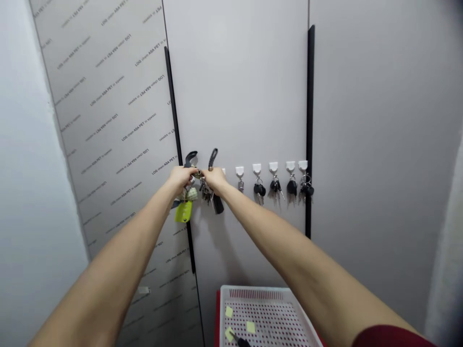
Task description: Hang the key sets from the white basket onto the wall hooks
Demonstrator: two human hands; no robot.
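Note:
Both arms reach up to a row of white wall hooks (274, 166) on a grey cabinet door. My left hand (180, 177) is closed on a key bunch with a yellow-green tag (183, 211) and a dark strap above it. Pinched beside it, my right hand (215, 179) holds another key bunch with a black fob (217, 204) and a dark strap sticking up. The hooks under my hands are hidden. Further right, several hooks each carry keys with black heads (259, 189).
A white perforated basket (253, 292) stands below on a red base, holding small yellow notes (251, 327) and a dark object. A black vertical handle strip (310, 96) runs down the right door edge. The left door has printed protective film (108, 120).

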